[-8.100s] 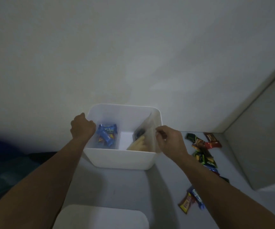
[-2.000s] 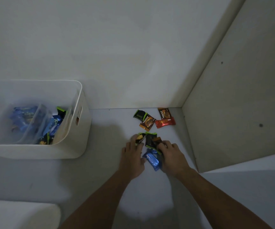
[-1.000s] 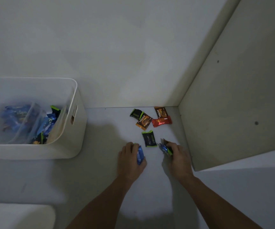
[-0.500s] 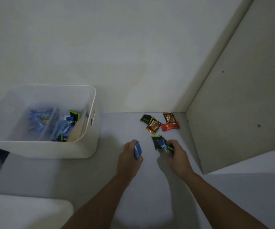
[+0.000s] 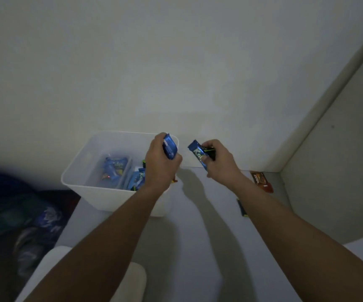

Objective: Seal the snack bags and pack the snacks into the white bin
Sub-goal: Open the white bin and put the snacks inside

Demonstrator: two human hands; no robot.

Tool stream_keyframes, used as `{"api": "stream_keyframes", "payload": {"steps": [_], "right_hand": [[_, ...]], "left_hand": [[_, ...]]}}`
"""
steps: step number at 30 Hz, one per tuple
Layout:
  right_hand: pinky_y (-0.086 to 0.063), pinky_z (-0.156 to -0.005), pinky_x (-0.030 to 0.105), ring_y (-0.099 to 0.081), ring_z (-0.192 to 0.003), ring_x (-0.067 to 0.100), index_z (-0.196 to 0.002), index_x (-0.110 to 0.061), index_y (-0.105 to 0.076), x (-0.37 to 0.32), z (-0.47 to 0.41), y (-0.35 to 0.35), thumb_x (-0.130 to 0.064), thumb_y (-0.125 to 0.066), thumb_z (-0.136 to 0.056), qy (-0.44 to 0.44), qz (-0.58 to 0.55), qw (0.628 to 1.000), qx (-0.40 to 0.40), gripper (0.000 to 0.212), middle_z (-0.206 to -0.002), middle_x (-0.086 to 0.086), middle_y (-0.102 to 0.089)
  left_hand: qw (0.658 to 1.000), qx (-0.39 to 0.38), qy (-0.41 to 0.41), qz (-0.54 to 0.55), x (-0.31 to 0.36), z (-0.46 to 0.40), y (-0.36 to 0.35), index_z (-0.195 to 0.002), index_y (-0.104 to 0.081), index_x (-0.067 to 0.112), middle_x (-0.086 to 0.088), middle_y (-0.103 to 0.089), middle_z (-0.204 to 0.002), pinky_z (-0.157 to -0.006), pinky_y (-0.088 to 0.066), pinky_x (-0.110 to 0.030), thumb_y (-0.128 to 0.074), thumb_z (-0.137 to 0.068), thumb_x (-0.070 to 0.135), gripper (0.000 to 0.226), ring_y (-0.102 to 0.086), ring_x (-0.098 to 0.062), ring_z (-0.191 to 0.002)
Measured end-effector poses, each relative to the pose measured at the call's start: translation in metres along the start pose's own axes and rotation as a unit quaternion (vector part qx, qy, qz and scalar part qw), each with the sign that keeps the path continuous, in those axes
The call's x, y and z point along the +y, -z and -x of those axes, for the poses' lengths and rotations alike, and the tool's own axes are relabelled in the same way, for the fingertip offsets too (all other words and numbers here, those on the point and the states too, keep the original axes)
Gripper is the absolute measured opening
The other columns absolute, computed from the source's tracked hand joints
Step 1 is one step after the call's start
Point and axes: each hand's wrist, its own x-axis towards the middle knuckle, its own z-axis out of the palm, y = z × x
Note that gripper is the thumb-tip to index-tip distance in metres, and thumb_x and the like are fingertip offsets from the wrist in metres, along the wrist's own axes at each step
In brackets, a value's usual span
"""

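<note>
The white bin [image 5: 82, 168] stands on the grey surface by the wall, with clear bags of blue snacks [image 5: 114, 167] inside it. Over the bin's right rim my left hand [image 5: 161, 165] grips a blue snack packet [image 5: 169, 147]. My right hand [image 5: 219, 163], just right of the bin, holds a blue packet [image 5: 198, 155] together with a black, green-edged packet [image 5: 210, 151]. On the surface to the right lie a brown and red packet [image 5: 261, 181] and a black, green-edged packet [image 5: 241, 208], partly hidden by my right forearm.
A white wall runs close behind the bin, and a beige panel [image 5: 339, 171] closes off the right side. A white lid-like object [image 5: 52, 264] lies at the near left. Dark blue and teal cloth [image 5: 12, 214] lies off the surface's left edge.
Both hands have lifted off the surface with their packets and moved left and up to the bin. The view has swung left, so the loose packets now lie under and beside my right forearm.
</note>
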Motion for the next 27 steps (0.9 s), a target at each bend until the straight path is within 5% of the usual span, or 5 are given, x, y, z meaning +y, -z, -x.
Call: {"api": "stream_keyframes", "payload": {"steps": [9,11,14,21,27], "right_hand": [[-0.055,-0.084,0.053,-0.062,-0.102,0.034,-0.115,-0.014,-0.050,-0.079,-0.035,-0.095,-0.025,-0.059,-0.091,-0.083,-0.068,0.992,-0.066,0.028,-0.118,0.014,-0.058],[-0.051,-0.093,0.051,-0.056,-0.114,0.036,-0.131,-0.013,-0.044,-0.083,-0.038,-0.108,-0.031,-0.049,-0.096,-0.111,-0.042,0.988,-0.097,0.040,-0.132,0.018,-0.051],[-0.051,-0.095,0.049,-0.053,-0.115,0.036,-0.137,-0.014,-0.039,-0.080,-0.042,-0.112,-0.026,-0.040,-0.098,-0.136,-0.010,0.985,-0.101,0.041,-0.131,0.016,-0.049],[-0.059,-0.073,0.041,-0.063,-0.098,0.031,-0.118,-0.017,-0.054,-0.047,-0.050,-0.069,-0.023,-0.047,-0.093,-0.148,-0.045,0.988,-0.023,0.027,-0.117,0.012,-0.057],[-0.059,-0.071,0.041,-0.065,-0.097,0.032,-0.112,-0.014,-0.058,0.014,-0.045,0.005,-0.025,-0.051,-0.094,-0.192,-0.020,0.981,0.022,0.023,-0.109,0.015,-0.063]], "left_hand": [[0.989,-0.021,0.122,-0.076,-0.044,-0.039,0.077,-0.125,-0.047,0.006,-0.017,-0.058,-0.116,-0.088,-0.047,-0.036,-0.073,-0.077,0.028,0.059,-0.058,-0.035,-0.107],[0.967,-0.087,0.206,-0.119,-0.052,-0.040,0.084,-0.135,-0.039,0.006,-0.021,-0.049,-0.134,-0.100,-0.042,-0.043,-0.057,-0.087,0.044,0.063,-0.050,-0.038,-0.121],[0.944,-0.115,0.239,-0.195,-0.060,-0.037,0.095,-0.123,-0.047,-0.001,-0.024,-0.049,-0.131,-0.101,-0.037,-0.045,-0.034,-0.099,0.018,0.034,-0.048,-0.042,-0.120],[0.958,-0.099,0.221,-0.150,-0.044,-0.040,0.081,-0.107,-0.058,-0.003,-0.023,-0.062,-0.112,-0.079,-0.043,-0.035,-0.038,-0.095,0.022,0.034,-0.058,-0.039,-0.104],[0.991,-0.108,0.020,-0.076,0.003,-0.028,0.002,-0.110,-0.065,0.005,-0.011,-0.068,-0.108,-0.085,-0.046,-0.030,-0.056,-0.091,0.025,0.029,-0.064,-0.027,-0.094]]}}
